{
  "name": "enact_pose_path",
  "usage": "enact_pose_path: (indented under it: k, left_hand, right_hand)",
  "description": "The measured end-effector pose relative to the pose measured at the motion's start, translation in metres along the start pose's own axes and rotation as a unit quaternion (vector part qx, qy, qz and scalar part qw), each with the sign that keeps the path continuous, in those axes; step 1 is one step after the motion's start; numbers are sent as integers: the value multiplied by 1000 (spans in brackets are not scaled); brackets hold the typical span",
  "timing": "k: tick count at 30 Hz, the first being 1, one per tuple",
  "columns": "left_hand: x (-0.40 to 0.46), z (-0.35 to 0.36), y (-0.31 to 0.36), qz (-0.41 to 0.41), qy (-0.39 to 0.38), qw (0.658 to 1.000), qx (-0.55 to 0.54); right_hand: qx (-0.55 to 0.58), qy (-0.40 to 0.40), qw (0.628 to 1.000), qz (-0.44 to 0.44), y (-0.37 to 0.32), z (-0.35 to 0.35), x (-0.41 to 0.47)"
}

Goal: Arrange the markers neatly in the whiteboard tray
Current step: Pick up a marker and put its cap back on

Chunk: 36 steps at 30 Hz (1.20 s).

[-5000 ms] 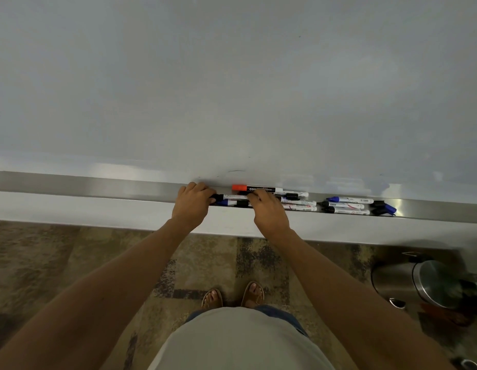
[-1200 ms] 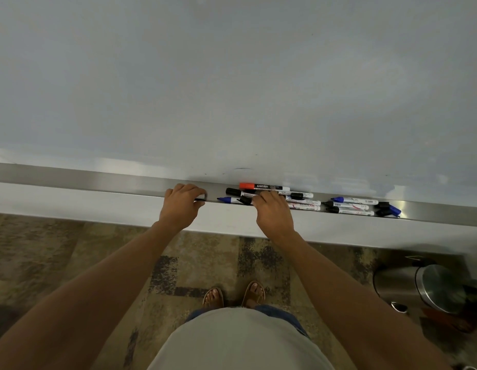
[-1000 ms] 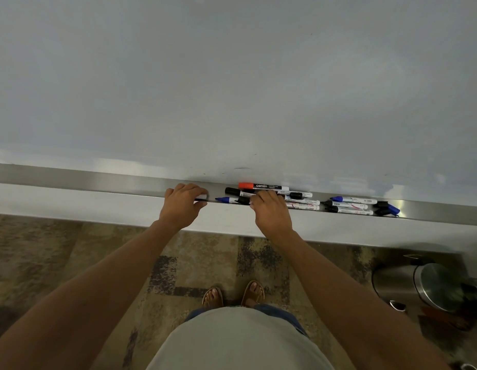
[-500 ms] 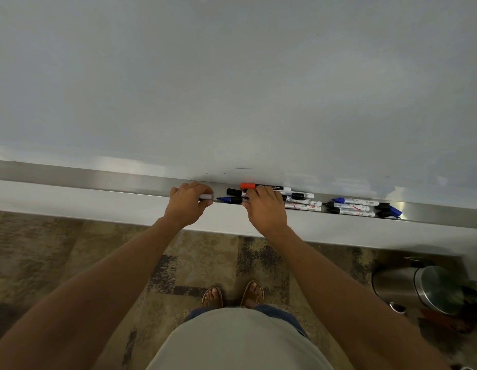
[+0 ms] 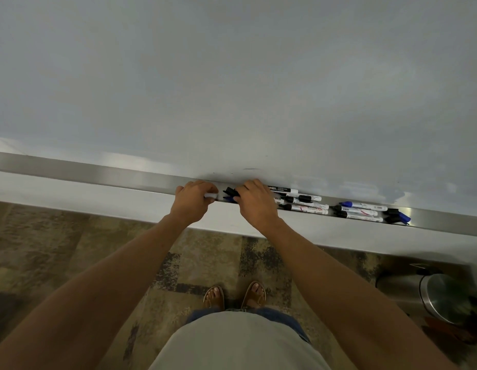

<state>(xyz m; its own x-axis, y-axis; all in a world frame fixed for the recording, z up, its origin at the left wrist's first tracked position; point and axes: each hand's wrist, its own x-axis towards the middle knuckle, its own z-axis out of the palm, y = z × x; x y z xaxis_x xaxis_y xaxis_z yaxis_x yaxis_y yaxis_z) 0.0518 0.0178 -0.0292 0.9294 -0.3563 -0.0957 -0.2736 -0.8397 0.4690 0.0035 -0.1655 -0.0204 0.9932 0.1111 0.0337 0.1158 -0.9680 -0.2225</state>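
So both hands are down in the tray [image 5: 98,173]: left hand [image 5: 192,202] has its fingers curled round a white marker [image 5: 211,195], and right hand [image 5: 254,202] is curled over the black and blue caps [image 5: 230,193] just at 3 o'clock of it. More markers [image 5: 302,202] lie loose further toward 3 o'clock, with another bunch [image 5: 365,210] past those.

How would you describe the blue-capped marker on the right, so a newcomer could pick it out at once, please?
Follow the metal whiteboard tray rightward, past both hands, to the separate cluster of three markers near the right end. The blue-capped marker lies nearest the whiteboard. Its cap, pointing left, is blue, while the two markers below it have black caps.
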Motion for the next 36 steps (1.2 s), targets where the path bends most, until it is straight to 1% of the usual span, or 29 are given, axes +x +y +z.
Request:
enact_pose_path:
  k: [5,10,12,17,23,27,31,36]
  left_hand:
    - [1,-1,-2,-6,-2,1000,-9]
    - [1,1,-1,1,3,1000,-9]
    - [0,2,1,9,1,1000,-16]
    - [-1,8,8,25,3,999,-20]
    - [-2,10,13,40,2,999,-17]
    - [-3,10,16,48,2,999,-20]
    - [-3,11,17,48,-1,999,-23]
    - [-2,11,18,48,-8,999,-24]
  right_hand:
    - [0,-20,1000,9,-13,0,9]
    - [2,30,1000,3,-2,1,-10]
    - [-11,37,999,1,9,1,-20]
    - [-66,13,998,13,29,0,-40]
    - [-63,-34,996,48,28,0,-38]
    - [-94,-40,993,66,26,0,-34]
    - [-82,-41,993,75,28,2,-33]
    - [-56,-45,996,47,34,-1,-30]
